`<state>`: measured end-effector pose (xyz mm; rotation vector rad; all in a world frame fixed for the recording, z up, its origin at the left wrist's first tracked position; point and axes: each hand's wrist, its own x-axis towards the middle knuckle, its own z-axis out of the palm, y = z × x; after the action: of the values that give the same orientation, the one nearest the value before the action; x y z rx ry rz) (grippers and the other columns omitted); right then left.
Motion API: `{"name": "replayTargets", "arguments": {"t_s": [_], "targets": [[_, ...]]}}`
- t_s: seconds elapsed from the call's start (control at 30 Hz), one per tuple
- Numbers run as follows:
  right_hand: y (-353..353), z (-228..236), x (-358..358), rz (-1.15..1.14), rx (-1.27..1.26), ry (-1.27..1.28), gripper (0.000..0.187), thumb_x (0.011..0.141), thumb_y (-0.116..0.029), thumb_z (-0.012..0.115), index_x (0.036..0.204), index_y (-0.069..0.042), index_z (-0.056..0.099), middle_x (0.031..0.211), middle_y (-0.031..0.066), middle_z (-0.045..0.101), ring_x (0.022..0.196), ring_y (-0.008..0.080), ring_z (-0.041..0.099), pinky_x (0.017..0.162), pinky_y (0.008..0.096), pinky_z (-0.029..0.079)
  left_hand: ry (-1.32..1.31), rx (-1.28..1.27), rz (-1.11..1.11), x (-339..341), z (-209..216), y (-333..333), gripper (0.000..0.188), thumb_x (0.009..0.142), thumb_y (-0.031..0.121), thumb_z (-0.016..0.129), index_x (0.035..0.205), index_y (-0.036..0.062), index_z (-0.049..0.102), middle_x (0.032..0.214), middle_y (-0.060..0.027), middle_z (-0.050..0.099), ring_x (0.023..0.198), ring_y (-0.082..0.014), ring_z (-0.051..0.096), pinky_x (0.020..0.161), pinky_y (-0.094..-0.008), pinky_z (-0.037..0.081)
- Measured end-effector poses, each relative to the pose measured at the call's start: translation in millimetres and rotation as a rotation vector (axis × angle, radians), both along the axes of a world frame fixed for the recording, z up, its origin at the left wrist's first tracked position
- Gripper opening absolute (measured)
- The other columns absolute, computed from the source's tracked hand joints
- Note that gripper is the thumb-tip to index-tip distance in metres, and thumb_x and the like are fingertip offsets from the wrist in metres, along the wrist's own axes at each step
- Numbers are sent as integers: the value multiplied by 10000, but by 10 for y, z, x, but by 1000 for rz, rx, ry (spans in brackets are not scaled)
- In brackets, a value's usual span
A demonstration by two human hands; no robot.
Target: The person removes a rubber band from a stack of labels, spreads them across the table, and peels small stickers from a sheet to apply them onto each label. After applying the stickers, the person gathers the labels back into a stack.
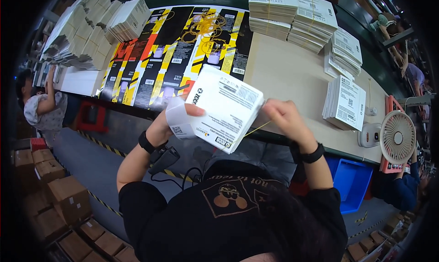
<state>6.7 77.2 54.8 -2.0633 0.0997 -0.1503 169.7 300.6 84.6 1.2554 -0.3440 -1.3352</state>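
My left hand (pixel 171 120) grips the left end of a white stack of flat printed cards (pixel 219 109), held tilted above the table's near edge. My right hand (pixel 283 118) holds the stack's right end and pinches a thin yellow rubber band (pixel 254 130) that stretches under the stack. Each wrist wears a black band. A small black device (pixel 163 157) with a cable hangs from my left wrist.
Black, yellow and red flat sheets (pixel 155 65) cover the table's left, with loose yellow rubber bands (pixel 206 26) on them. Banded white stacks (pixel 345 102) and taller stacks (pixel 292 15) lie at right. A small fan (pixel 397 137), a blue bin (pixel 351 182), cardboard boxes (pixel 59 193) and other people surround me.
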Motion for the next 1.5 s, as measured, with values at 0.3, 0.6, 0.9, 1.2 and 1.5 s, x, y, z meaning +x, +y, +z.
{"name": "replayTargets", "arguments": {"t_s": [0.3, 0.6, 0.9, 1.2, 1.5], "targets": [[25, -30, 142, 191, -276, -324, 222, 813, -216, 600, 653, -64, 574, 564, 82, 494, 513, 228, 477, 528, 320, 372, 139, -242, 338, -15, -1020, 592, 270, 864, 207, 496, 1096, 78, 550, 1163, -178, 516, 1054, -251, 536, 876, -334, 448], [141, -62, 287, 381, -333, -213, 317, 779, -251, 630, 546, -80, 500, 538, 48, 446, 568, 220, 456, 618, 330, 356, 381, -226, 609, -89, -1131, 637, 713, 680, 114, 538, 1335, -18, 292, 1281, -201, 444, 1141, -288, 490, 948, -355, 414], [423, -73, 183, 539, -359, -274, 374, 784, -284, 625, 511, -91, 458, 541, 53, 456, 542, 227, 462, 576, 329, 368, 466, -412, 674, -159, -788, 407, 617, 771, 156, 473, 1337, -7, 289, 1293, -183, 438, 1148, -297, 479, 958, -361, 405], [344, 36, 525, 154, -547, -123, 319, 811, -292, 587, 606, -62, 505, 592, 97, 498, 576, 304, 507, 531, 408, 404, -432, -131, 1031, -67, -1268, 710, 446, 882, 241, 451, 1274, 46, 365, 1280, -204, 387, 1184, -279, 407, 990, -387, 322], [95, 257, 1583, -156, -795, -641, 302, 819, -271, 595, 1024, -50, 589, 1127, 146, 517, 1073, 276, 480, 882, 347, 399, -37, -293, 950, -213, -1049, 648, 471, 845, 220, 487, 1271, 51, 379, 1294, -197, 376, 1183, -296, 405, 998, -409, 301]]}}
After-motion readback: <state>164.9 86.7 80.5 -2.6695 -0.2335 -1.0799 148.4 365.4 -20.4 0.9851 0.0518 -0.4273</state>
